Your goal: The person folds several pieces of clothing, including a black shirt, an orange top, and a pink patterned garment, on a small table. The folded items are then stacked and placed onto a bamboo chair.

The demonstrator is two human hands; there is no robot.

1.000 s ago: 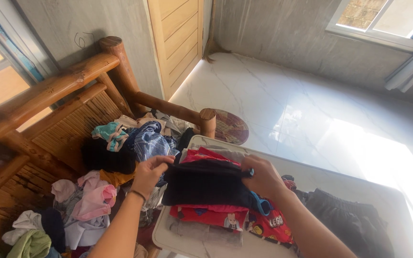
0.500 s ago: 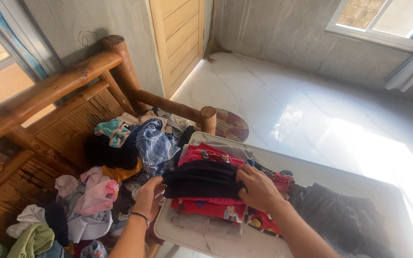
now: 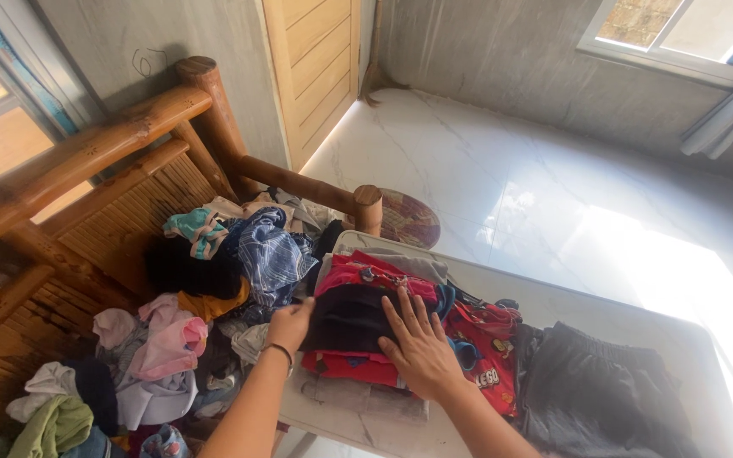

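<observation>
A folded dark navy garment (image 3: pixel 351 317) lies on top of a stack of folded red clothes (image 3: pixel 358 277) on a white table (image 3: pixel 604 315). My right hand (image 3: pixel 418 346) rests flat on the dark garment's right part, fingers spread. At the garment's left edge, my left hand (image 3: pixel 288 325) touches it with curled fingers; a dark band is on that wrist. A red printed garment (image 3: pixel 487 349) lies just right of the stack.
A dark grey folded garment (image 3: pixel 600 399) lies on the table's right part. A bamboo bench (image 3: pixel 103 153) at left holds a heap of unfolded clothes (image 3: pixel 214 271). Beyond are a round mat (image 3: pixel 409 219), a wooden door (image 3: pixel 316 59) and a shiny tiled floor (image 3: pixel 553 187).
The dark garment was folded smaller and laid on the stack. My right hand went from gripping its edge to lying flat on it. My left hand came back up to its left edge.
</observation>
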